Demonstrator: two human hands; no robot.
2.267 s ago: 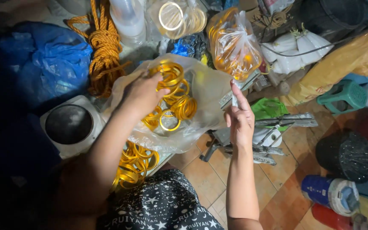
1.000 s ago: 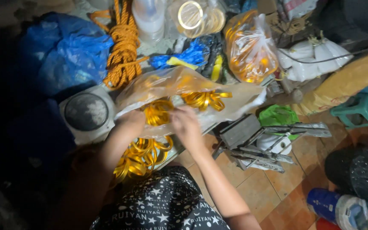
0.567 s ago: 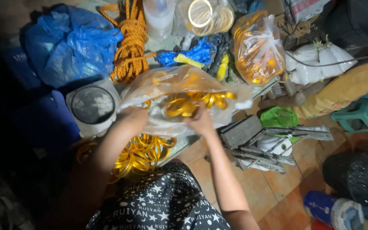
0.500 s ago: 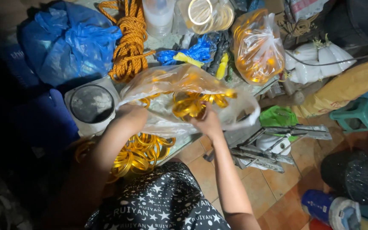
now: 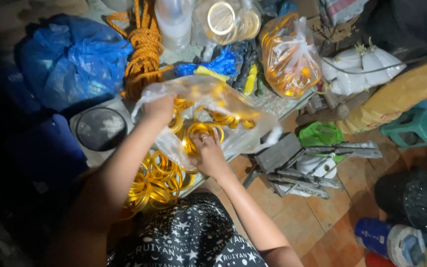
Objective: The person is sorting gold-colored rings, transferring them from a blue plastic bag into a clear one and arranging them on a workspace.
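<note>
Cluttered tiled floor (image 5: 317,217) surrounds the clear bag (image 5: 238,126) of gold rings (image 5: 201,136), now lower and nearer than a moment ago; left hand (image 5: 158,110) pinches its rim shut; right hand (image 5: 209,154) has slid beneath, fingers curled on rings; loose rings (image 5: 156,183) lie nearer.

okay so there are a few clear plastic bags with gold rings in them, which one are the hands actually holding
The clear bag at centre, gripped by the left hand and right hand. The tied bag and the far bag lie untouched.
</note>
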